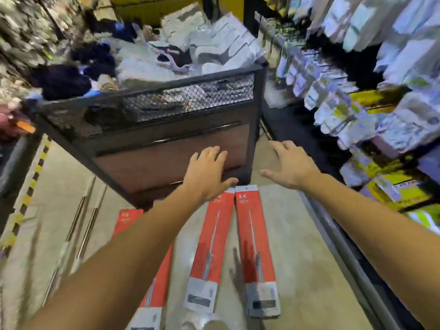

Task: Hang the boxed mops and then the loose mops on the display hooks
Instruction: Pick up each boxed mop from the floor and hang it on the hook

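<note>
Floor of pale smooth concrete runs as a narrow aisle between a dark mesh-topped cart on the far side and packed shelving along the right. Three long flat boxed mops, red card with grey ends, lie side by side on the floor, far ends close to the cart's base. Bare floor stays open to their right. Left hand and right hand hover above the boxes' far ends, fingers spread, holding nothing. Thin metal poles, possibly loose mop handles, lie near left; blur hides detail.
</note>
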